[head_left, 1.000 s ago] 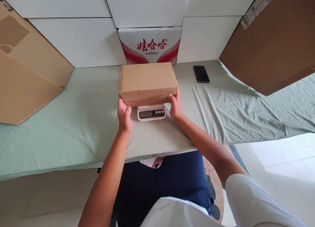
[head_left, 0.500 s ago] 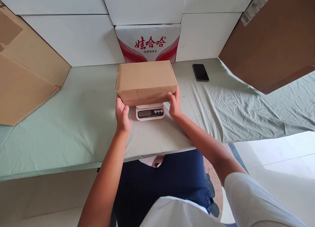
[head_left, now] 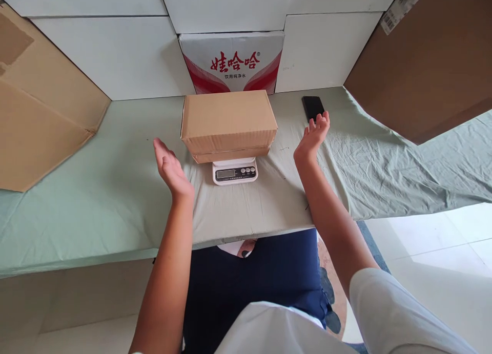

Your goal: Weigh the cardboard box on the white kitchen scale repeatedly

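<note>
A: What do we see at the cardboard box [head_left: 228, 116]?
B: We see it resting on a white scale [head_left: 235, 173], whose display juts out in front of it.
A: And beside the box?
B: Our left hand [head_left: 172, 169] is left of it, our right hand [head_left: 312, 139] right of it, both apart from it, partly hiding a phone [head_left: 312, 105] from us on that side.

Closed brown carton [head_left: 229, 119], atop white digital scale [head_left: 235, 172]
</note>
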`<state>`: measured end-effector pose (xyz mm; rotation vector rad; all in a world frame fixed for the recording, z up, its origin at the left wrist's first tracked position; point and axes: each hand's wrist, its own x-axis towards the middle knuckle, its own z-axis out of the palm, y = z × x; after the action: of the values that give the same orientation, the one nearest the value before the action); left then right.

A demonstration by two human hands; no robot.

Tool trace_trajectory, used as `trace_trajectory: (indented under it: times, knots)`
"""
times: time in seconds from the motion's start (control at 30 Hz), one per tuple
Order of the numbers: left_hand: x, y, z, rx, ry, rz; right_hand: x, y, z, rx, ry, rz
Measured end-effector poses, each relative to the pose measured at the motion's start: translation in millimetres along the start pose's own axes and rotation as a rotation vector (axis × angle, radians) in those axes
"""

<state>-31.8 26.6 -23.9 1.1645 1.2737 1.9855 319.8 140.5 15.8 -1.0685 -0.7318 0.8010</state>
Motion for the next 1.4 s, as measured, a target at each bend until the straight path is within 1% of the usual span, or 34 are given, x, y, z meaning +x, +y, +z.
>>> trace_trajectory:
  times: [0.1, 0.2, 0.27, 0.37, 0.43, 0.47, 0.57, 0.6, 0.63, 0.73, 0.83, 0.93, 1.03, 1.1, 1.2, 1.3, 1.4]
  knots:
    - [-3.1, 5.3, 5.6, 0.016, -0.032, 0.001, -0.1, 12.5, 1.6, -0.011, -0.005, -0.029]
    - [-6.0, 11.7, 11.3, -0.007, -0.022, -0.016, 6.7, 30.7, -1.4, -0.059, -0.048, -0.1]
    - [-7.0, 15.3, 14.6, -0.001, -0.016, -0.045, 12.3, 41.0, -3.2, -0.053, -0.062, -0.121]
    - [-7.4, 18.8, 17.9, 0.048, -0.042, -0.079, 13.4, 46.7, -1.5, -0.011, -0.072, -0.136]
    - [-7.7, 20.0, 19.1, 0.063, -0.065, -0.081, 5.3, 43.9, 3.1, -0.004, -0.111, -0.175]
    - [-8.0, 20.4, 19.4, 0.057, -0.073, -0.077, -1.6, 41.4, 6.2, -0.016, -0.166, -0.208]
    - [-9.1, 20.3, 20.0, 0.054, -0.11, -0.059, -30.5, 31.6, 17.8, -0.078, -0.425, -0.293]
    - [-9.4, 20.0, 20.1, 0.068, -0.132, -0.051, -41.4, 27.9, 21.8, -0.085, -0.495, -0.289]
    - [-9.7, 19.7, 20.4, 0.084, -0.156, -0.039, -52.0, 24.1, 25.7, -0.077, -0.528, -0.263]
    - [-10.7, 20.0, 22.6, 0.081, -0.201, 0.009, -79.8, 11.0, 34.9, -0.061, -0.539, -0.148]
    - [-13.4, 24.9, 28.0, 0.068, -0.242, 0.025, -99.4, -2.2, 39.6, -0.078, -0.572, -0.114]
    - [-17.3, 34.0, 34.5, 0.081, -0.266, 0.023, -110.6, -10.3, 41.0, -0.069, -0.572, -0.116]
    - [-15.6, 43.0, 38.9, 0.058, -0.277, 0.017, -109.5, -11.9, 42.9, -0.06, -0.578, -0.126]
    - [-5.8, 45.3, 40.4, 0.026, -0.301, 0.014, -99.9, -11.0, 48.0, -0.067, -0.575, -0.145]
    - [26.1, 37.1, 44.0, -0.01, -0.347, -0.009, -73.8, -6.7, 66.1, -0.072, -0.563, -0.188]
    - [69.7, 13.0, 53.2, -0.008, -0.374, -0.068, -42.6, 4.2, 94.5, -0.045, -0.568, -0.258]
    - [105.3, -17.7, 65.5, -0.03, -0.329, -0.104, -17.6, 22.4, 121.7, -0.017, -0.549, -0.292]
